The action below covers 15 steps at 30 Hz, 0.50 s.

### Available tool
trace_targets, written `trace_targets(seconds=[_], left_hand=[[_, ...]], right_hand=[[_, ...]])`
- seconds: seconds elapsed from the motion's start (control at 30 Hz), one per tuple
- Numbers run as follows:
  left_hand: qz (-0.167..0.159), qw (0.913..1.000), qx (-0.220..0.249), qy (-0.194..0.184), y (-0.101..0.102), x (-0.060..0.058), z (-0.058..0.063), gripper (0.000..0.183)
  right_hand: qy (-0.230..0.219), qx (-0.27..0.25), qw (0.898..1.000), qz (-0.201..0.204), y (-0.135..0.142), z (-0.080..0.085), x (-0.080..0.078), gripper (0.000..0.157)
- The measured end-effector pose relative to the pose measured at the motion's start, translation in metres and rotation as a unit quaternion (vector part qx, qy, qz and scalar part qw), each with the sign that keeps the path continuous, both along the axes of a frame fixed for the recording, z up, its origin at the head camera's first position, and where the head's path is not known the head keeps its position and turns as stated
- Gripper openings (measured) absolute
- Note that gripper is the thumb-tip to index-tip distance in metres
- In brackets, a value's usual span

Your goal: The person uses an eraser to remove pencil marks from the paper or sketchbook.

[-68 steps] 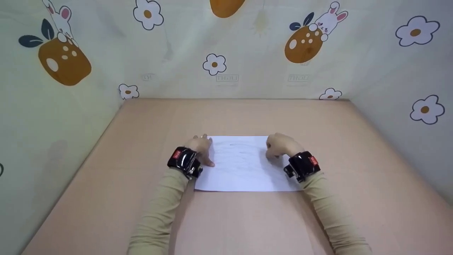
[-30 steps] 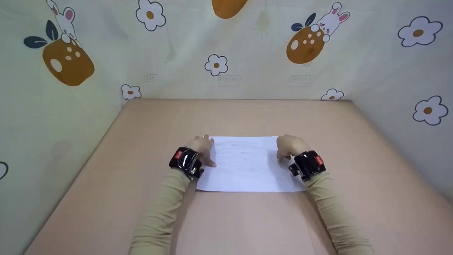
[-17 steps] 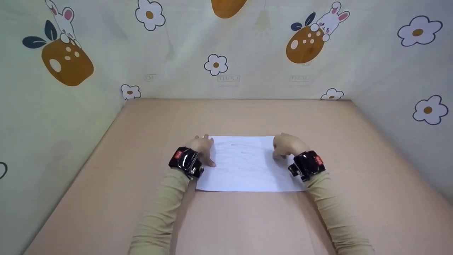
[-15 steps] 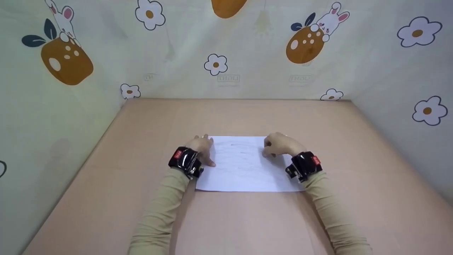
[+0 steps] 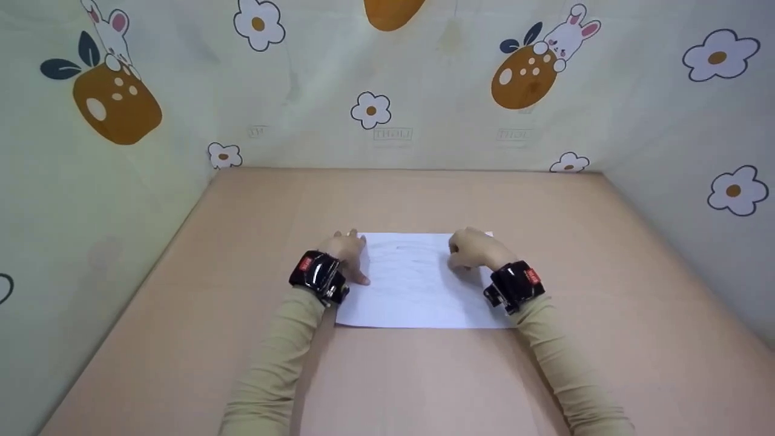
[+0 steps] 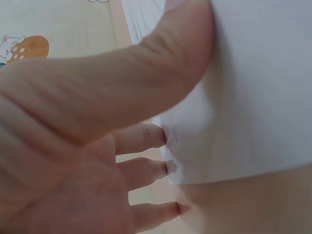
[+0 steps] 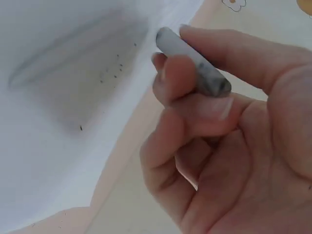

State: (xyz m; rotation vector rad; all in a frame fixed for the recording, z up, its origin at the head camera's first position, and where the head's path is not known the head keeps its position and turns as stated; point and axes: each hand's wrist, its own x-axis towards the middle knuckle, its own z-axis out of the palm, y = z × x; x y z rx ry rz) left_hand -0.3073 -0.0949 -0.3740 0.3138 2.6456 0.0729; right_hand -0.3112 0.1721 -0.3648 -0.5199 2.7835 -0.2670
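Note:
A white sheet of paper (image 5: 412,297) lies flat on the table, with faint grey pencil strokes across it. At its left edge my left hand (image 5: 344,249) presses it down; the thumb (image 6: 192,44) lies over the sheet and the straight fingers spread along the border. My right hand (image 5: 478,248) is over the upper right part of the sheet. Between its thumb and curled fingers it pinches a small white eraser (image 7: 184,51) with grey smudges, which the hand hides in the head view. Dark crumbs (image 7: 117,68) and a blurred grey smear (image 7: 63,53) show on the paper.
The light brown tabletop (image 5: 393,200) spreads around the sheet on all sides. A pale curtain (image 5: 303,79) printed with flowers, rabbits and orange fruit stands behind and along both sides. Black wrist cameras (image 5: 514,284) sit on both wrists.
My right hand has slid right and then back left over the paper, uncovering the upper right corner. The left hand has kept its place at the left edge.

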Motion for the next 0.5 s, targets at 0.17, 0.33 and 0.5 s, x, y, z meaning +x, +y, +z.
trace_targets(seconds=[0.17, 0.33, 0.5], left_hand=[[0.007, 0.9999, 0.014, -0.001, 0.0, 0.0, 0.0, 0.102], [0.008, 0.9999, 0.011, 0.002, 0.001, 0.0, -0.001, 0.101], [0.003, 1.0, 0.004, 0.006, 0.0, 0.0, -0.002, 0.101]], right_hand=[[-0.006, 0.065, 0.995, -0.075, 0.009, 0.003, 0.003, 0.007], [-0.007, 0.058, 0.995, -0.084, 0.015, 0.004, 0.003, 0.007], [0.002, -0.049, 0.999, 0.013, 0.004, -0.006, -0.002, 0.014]])
